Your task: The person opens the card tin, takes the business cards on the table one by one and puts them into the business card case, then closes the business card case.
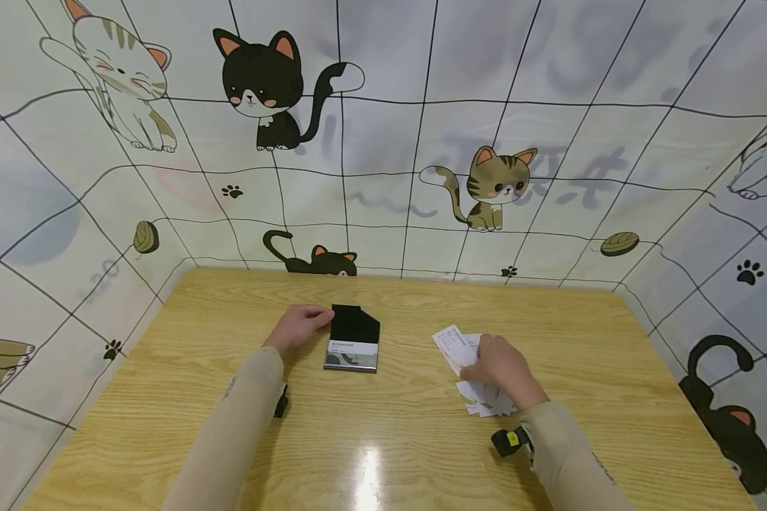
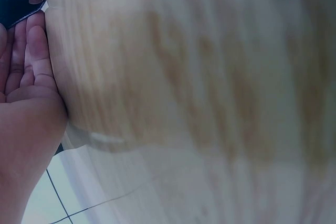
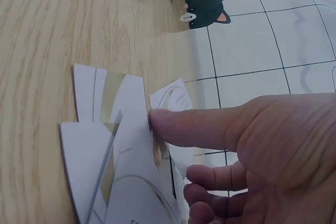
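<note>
One black card case (image 1: 354, 326) lay unfolded left of the middle of the bench, its flap at 12 o'clock and one printed grey-and-white card (image 1: 351, 353) showing in its 6 o'clock half. At the case's 9 o'clock side, the left hand (image 1: 297, 328) pinched the flap's edge between thumb and fingertips. At 3 o'clock from the case, well apart from it, was a fanned group of white cards (image 1: 486, 399); at least four showed, but overlap hid the exact number. The right hand (image 1: 500, 362) gripped some of them, thumb on top, with one card jutting toward 11 o'clock. Two beige sleeves (image 1: 236, 426) reached in from 7 and 5 o'clock, and two black wrist cameras (image 1: 510, 441) showed, one at each wrist. Beneath everything was one wood-grain bench (image 1: 422, 454). Beyond its 12 o'clock edge hung a grid-lined wall covering (image 1: 383, 142) printed with four cats (image 1: 263, 78) and two green yarn balls (image 1: 620, 244).
</note>
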`<action>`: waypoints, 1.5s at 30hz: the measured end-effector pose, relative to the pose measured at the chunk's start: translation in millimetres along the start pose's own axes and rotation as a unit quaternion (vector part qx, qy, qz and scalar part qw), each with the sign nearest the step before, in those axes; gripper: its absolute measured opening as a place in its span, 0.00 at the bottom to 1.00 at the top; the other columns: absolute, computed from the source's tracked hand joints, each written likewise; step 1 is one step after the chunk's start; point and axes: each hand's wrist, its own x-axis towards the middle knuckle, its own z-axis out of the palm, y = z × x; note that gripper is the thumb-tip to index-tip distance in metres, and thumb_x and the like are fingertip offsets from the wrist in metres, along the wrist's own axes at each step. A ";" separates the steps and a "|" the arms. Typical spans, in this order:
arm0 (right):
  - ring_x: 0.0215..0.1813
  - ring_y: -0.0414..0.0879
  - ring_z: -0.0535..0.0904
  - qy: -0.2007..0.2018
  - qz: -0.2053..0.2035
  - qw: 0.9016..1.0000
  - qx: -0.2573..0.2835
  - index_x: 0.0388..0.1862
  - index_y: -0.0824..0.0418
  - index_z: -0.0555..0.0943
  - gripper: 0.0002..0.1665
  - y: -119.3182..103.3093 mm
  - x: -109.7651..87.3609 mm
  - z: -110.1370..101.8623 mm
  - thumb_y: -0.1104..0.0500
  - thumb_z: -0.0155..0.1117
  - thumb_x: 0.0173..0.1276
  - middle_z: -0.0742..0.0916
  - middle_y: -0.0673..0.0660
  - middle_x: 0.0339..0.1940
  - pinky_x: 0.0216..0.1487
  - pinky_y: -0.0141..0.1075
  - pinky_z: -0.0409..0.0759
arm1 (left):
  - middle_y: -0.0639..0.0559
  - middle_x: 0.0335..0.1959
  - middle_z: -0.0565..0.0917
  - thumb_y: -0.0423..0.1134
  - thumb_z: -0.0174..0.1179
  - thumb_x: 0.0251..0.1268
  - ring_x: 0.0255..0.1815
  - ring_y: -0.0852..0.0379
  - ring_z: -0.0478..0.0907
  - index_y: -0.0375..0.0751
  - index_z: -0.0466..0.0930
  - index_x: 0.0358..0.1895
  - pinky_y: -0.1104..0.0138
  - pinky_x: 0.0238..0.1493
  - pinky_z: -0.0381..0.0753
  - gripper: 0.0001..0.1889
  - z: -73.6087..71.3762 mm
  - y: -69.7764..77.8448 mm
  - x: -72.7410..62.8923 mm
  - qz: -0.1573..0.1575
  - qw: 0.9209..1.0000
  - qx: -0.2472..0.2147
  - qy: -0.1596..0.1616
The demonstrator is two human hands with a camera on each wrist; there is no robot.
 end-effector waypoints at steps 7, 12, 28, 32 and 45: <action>0.29 0.51 0.73 0.018 -0.012 0.998 0.052 0.36 0.64 0.73 0.15 6.1 0.7 0.0 0.60 0.71 0.61 0.78 0.58 0.30 0.27 0.38 0.68 | 0.49 0.43 0.88 0.47 0.62 0.77 0.45 0.56 0.85 0.36 0.87 0.55 0.54 0.64 0.77 0.18 0.0 -0.1 -0.8 -0.001 1.000 0.004 0.000; 0.28 0.49 0.71 0.046 -0.043 0.995 0.080 0.36 0.63 0.75 0.09 7.6 2.7 0.3 0.63 0.67 0.64 0.79 0.57 0.30 0.28 0.38 0.68 | 0.48 0.43 0.88 0.47 0.61 0.78 0.46 0.55 0.85 0.37 0.87 0.56 0.53 0.66 0.76 0.18 -0.4 1.1 -1.7 -0.001 1.000 0.009 -0.002; 0.34 0.47 0.75 0.123 -0.115 0.971 0.170 0.40 0.62 0.81 0.02 2.1 9.5 4.5 0.65 0.65 0.70 0.83 0.55 0.32 0.35 0.39 0.74 | 0.49 0.43 0.89 0.48 0.62 0.77 0.47 0.55 0.86 0.38 0.87 0.57 0.52 0.68 0.74 0.18 -0.8 2.7 -1.1 -0.005 1.000 0.012 -0.005; 0.35 0.46 0.77 0.139 -0.130 0.963 0.191 0.41 0.61 0.82 0.02 0.4 10.8 6.1 0.66 0.66 0.71 0.84 0.54 0.33 0.38 0.39 0.76 | 0.49 0.43 0.89 0.47 0.61 0.77 0.47 0.55 0.86 0.38 0.87 0.57 0.53 0.68 0.74 0.18 -0.7 2.3 -1.2 -0.004 1.000 0.013 -0.005; 0.33 0.46 0.82 0.140 -0.149 0.943 0.263 0.42 0.64 0.82 0.04 -15.3 15.2 10.5 0.70 0.65 0.71 0.85 0.57 0.33 0.32 0.31 0.81 | 0.48 0.42 0.88 0.47 0.61 0.77 0.46 0.55 0.85 0.37 0.87 0.55 0.54 0.65 0.76 0.17 -0.6 1.9 -0.5 0.000 1.000 0.010 -0.002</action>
